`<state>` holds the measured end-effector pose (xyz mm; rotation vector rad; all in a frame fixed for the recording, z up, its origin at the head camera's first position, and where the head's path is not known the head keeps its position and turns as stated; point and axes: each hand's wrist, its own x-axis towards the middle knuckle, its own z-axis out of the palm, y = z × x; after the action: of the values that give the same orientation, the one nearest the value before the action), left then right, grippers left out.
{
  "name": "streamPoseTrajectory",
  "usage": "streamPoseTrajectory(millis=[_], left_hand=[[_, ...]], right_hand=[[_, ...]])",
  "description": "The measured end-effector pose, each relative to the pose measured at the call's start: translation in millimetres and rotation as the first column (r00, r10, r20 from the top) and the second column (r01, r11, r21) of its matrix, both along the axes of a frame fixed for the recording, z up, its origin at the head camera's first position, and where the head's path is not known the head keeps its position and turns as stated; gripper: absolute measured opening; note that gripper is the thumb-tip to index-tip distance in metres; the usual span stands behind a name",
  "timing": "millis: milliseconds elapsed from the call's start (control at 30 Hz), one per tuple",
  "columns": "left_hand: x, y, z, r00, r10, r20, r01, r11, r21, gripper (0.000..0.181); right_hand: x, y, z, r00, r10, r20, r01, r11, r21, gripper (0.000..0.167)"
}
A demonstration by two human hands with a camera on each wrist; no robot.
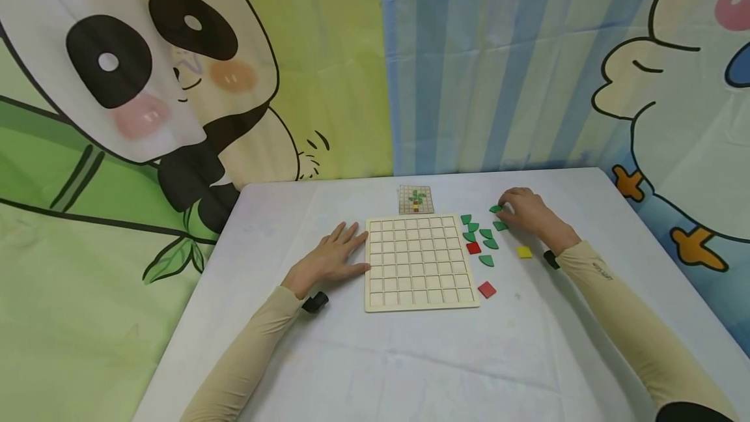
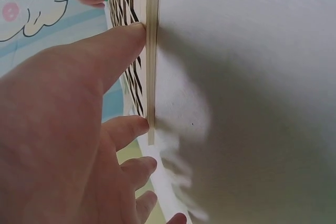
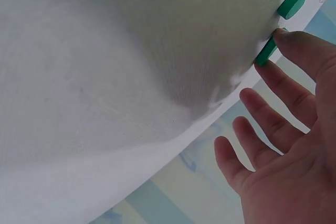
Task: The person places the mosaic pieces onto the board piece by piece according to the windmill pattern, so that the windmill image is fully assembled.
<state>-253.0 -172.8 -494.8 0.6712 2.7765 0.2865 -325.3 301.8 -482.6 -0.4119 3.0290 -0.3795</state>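
Head: left hand (image 1: 329, 256) against board edge (image 1: 368, 292)

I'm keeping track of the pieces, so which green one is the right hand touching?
The green piece farthest back on the table: the right hand pinches it between thumb and index finger, while the other green pieces lie untouched.

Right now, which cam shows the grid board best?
Head view: the grid board is whole in frame, its gridded face unobstructed, the left hand only touching its left edge. Left wrist shows one edge and a steep slice of grid; right wrist shows nothing I can identify as it.
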Motion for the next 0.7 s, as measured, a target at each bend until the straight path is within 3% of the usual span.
streamPoseTrajectory(millis=[500, 700], left_hand=[[-0.2, 2.4, 6.1, 1.0, -0.002, 0.01, 0.002, 1.0, -0.003, 0.086], [-0.3, 1.8, 4.1, 1.0, -0.002, 0.013, 0.002, 1.0, 0.001, 0.086]], right_hand=[[-3.8, -10.4, 7.2, 0.999, 0.043, -0.002, -0.043, 0.999, 0.001, 0.033], [1.0, -27.6, 16.7, 0.992, 0.128, -0.018, -0.128, 0.992, -0.002, 0.033]])
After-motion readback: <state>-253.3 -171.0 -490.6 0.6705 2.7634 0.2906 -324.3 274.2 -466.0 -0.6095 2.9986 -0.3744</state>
